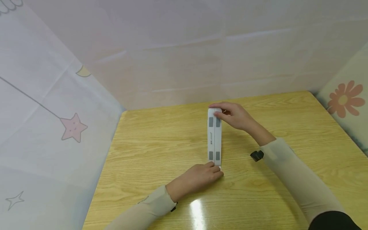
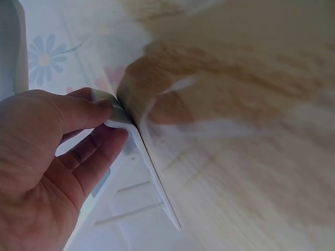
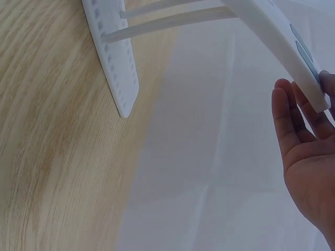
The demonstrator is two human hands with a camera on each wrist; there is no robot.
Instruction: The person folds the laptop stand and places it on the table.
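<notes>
A white folding laptop stand (image 1: pixel 211 137) with grey pads stands on the table, its narrow top running away from me in the head view. My left hand (image 1: pixel 196 179) pinches its near end between thumb and fingers, low at the wood, as the left wrist view shows. At the far, raised end, my right hand (image 1: pixel 234 116) grips the tip of the top. Two struts (image 3: pixel 172 25) join that raised part to a base strip (image 3: pixel 115 63) with rows of notches. The base is mostly hidden from above.
The wood-grain table (image 1: pixel 149 137) meets a pale sheet wall (image 1: pixel 172 70) behind the stand. A printed side sheet (image 1: pixel 43 127) borders the left edge, and another with a flower (image 1: pixel 343 99) the right.
</notes>
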